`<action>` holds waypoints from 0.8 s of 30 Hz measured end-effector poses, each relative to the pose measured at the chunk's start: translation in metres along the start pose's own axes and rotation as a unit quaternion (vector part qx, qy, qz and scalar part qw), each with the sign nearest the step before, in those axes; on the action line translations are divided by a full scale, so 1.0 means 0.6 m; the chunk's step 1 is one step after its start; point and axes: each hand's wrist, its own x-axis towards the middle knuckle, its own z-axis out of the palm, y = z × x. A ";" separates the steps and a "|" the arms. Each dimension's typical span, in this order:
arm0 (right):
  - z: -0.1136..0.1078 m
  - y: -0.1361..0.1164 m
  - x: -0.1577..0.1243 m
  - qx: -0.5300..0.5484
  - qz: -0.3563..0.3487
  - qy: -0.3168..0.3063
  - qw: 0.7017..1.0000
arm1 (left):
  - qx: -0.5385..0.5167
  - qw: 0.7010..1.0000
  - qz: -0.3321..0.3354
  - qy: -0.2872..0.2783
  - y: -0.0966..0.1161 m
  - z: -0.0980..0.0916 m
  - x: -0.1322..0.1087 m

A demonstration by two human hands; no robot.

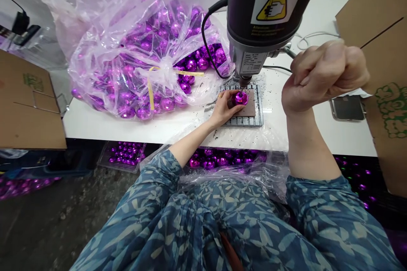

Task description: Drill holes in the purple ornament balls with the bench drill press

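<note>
A shiny purple ball (241,98) sits under the chuck of a black bench drill press (263,12), on a brown board laid over the grey slotted base plate (259,118). Thumb and fingers of my left hand (225,106) close around the ball from the left. The drill bit comes down to the ball's top; whether it has entered the ball I cannot tell. My right hand (324,74) is raised at the right of the machine, its fingers wrapped round the drill press feed handle (288,52), mostly hidden inside the fist.
A big clear bag (127,63) of purple balls fills the table's left side. More balls (219,159) lie in plastic below the front edge. A phone (348,108) and cardboard box (388,93) stand right; another box (25,101) is left. Dark shavings dot the white table (152,129).
</note>
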 end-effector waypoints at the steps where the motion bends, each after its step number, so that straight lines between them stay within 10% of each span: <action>1: -0.004 0.007 -0.003 0.002 -0.010 0.004 1.000 | 0.001 1.000 0.000 0.000 0.000 0.000 0.000; 17: -0.031 0.023 -0.030 -0.001 -0.076 -0.042 0.996 | 0.025 1.000 0.009 0.002 -0.007 0.003 -0.003; 24: 0.050 -0.037 0.067 -0.037 0.096 -0.056 0.993 | 0.035 0.999 0.009 0.040 -0.006 0.011 -0.002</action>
